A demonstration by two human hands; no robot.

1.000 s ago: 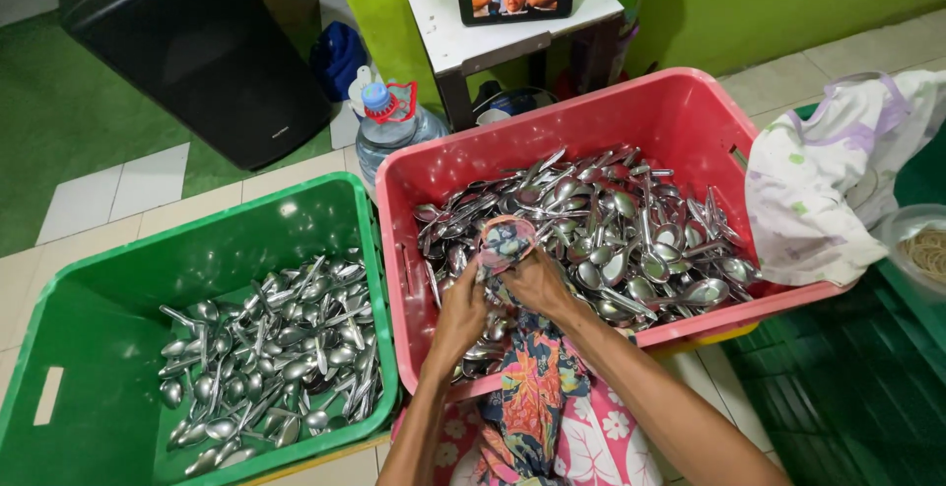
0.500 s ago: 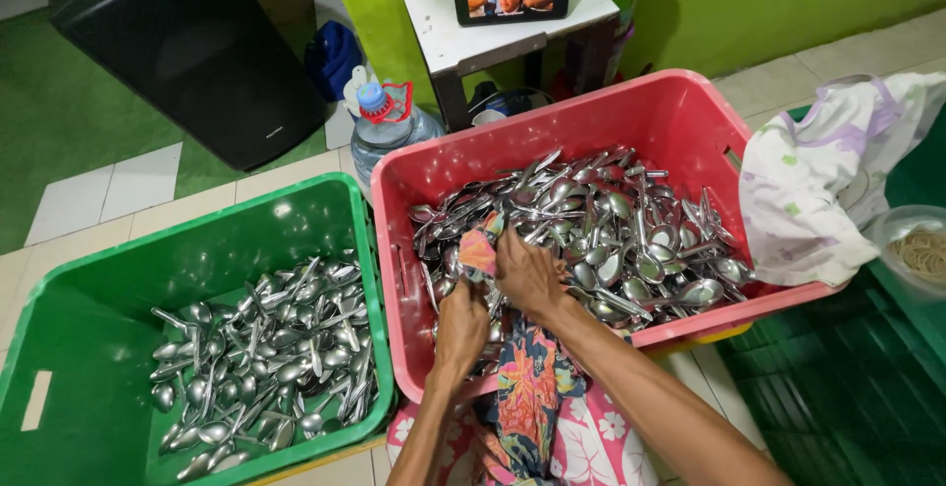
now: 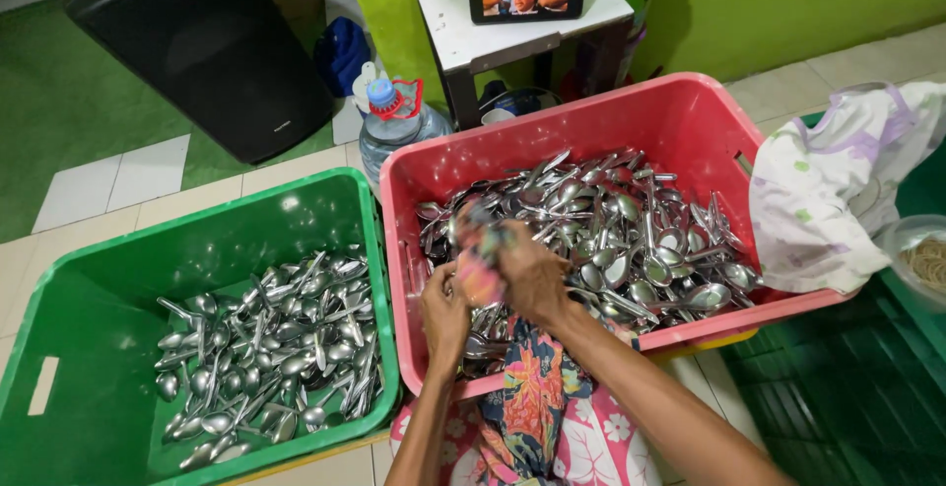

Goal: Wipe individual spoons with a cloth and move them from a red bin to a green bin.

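I see both hands over the near edge of the red plastic crate (image 3: 680, 121) of metal spoons (image 3: 631, 240). My right hand (image 3: 532, 274) and left hand (image 3: 445, 311) close their fingers around a blurred pink, patterned cloth wad (image 3: 480, 249); soft, light, squeezable anywhere. Its long axis seems to run away from me, though blur hides detail.

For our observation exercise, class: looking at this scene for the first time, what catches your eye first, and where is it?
Two bright crates on the floor stand out: a red crate at centre heaped with metal spoons, and a green crate to its left with a smaller pile of spoons. Over the red crate's near edge, the left hand and right hand work a colourful cloth, blurred.
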